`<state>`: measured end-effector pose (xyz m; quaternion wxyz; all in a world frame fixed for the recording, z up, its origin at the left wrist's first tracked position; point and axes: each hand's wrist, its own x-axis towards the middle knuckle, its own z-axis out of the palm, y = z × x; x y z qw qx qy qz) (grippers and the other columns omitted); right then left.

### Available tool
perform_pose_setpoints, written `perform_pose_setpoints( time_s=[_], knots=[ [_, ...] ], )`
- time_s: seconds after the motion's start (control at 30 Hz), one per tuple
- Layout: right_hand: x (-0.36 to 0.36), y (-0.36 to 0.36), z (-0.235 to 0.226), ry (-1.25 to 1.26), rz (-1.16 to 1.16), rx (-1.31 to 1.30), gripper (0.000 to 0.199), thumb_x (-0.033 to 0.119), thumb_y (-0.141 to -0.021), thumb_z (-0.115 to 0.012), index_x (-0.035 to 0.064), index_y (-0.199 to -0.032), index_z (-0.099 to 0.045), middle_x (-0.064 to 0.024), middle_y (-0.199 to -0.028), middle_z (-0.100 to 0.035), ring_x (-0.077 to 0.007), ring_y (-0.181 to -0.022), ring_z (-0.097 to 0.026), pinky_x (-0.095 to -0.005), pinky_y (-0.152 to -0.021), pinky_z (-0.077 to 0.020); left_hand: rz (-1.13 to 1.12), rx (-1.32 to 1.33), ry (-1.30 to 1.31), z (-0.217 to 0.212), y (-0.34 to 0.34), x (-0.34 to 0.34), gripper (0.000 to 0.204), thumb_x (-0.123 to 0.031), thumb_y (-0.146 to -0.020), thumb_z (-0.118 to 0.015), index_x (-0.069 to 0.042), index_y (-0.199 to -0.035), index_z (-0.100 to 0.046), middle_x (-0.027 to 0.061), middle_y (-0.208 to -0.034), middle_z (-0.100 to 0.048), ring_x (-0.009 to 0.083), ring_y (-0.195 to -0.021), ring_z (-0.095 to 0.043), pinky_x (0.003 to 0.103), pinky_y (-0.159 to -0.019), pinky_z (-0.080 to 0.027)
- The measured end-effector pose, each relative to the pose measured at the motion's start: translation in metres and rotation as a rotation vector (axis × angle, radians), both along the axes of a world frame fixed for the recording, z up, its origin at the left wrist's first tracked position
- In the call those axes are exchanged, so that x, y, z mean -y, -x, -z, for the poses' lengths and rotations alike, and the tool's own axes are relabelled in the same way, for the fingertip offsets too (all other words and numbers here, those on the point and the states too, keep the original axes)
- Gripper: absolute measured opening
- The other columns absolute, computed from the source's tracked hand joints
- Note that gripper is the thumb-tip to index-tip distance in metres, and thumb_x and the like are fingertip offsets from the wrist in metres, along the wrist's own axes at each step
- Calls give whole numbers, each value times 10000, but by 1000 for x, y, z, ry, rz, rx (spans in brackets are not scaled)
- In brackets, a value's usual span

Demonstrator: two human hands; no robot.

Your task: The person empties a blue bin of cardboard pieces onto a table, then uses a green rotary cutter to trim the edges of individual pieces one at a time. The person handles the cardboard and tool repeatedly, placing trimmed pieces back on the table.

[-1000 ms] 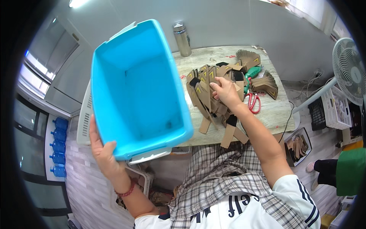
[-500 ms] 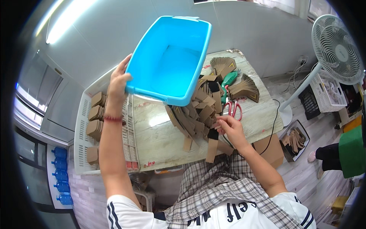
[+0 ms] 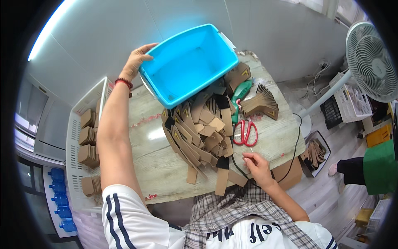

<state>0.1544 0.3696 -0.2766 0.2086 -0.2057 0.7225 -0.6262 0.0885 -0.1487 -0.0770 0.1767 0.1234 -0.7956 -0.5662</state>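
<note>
My left hand (image 3: 139, 60) grips the left rim of a blue plastic bin (image 3: 195, 62). The bin is raised above the far part of the table and tilted, so its bare inside faces me. Below it lies a loose heap of brown cardboard pieces (image 3: 203, 128), some hanging past the table's near edge. Close to that edge, right of the heap, my right hand (image 3: 259, 169) has its fingers curled together; whether anything small is in them is hidden. Red-handled scissors (image 3: 246, 133) lie just beyond it. Behind them are a green-handled tool (image 3: 240, 97) and a fanned cardboard stack (image 3: 261, 104).
A white slatted crate (image 3: 76, 174) with cardboard stacks stands at the left. A black cord (image 3: 295, 145) runs over the table's right side. A white standing fan (image 3: 371, 62), a floor box of cardboard pieces (image 3: 317, 153) and another person's green garment (image 3: 378, 170) are at the right.
The bin has turned and come down a little in my left hand, toward the far side. My right hand has drawn back from the cardboard heap toward the table's near edge.
</note>
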Motion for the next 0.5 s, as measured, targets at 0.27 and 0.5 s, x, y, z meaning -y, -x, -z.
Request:
perform_pose_setpoints(
  time_s=[0.27,0.5],
  knots=[
    [6,-1,-3,-135,7,-360,199,-2,-837,-652,-5,-1035,-641,-110,-919,-599,-185,-719,-613,-290,-635,-491,-223,267,584,23,18,41,424,-45,-841,-624,-181,-1241,-648,84,-1242,-633,241,-1110,-596,416,-1002,-450],
    [40,44,-4,-164,123,-714,255,-21,-806,-616,18,-1057,-615,-148,-1013,-596,-330,-947,-587,-399,-794,-492,-612,372,1317,34,16,4,356,-231,-844,-681,-176,-1194,-643,114,-1149,-573,289,-1131,-545,422,-920,-483]
  ],
)
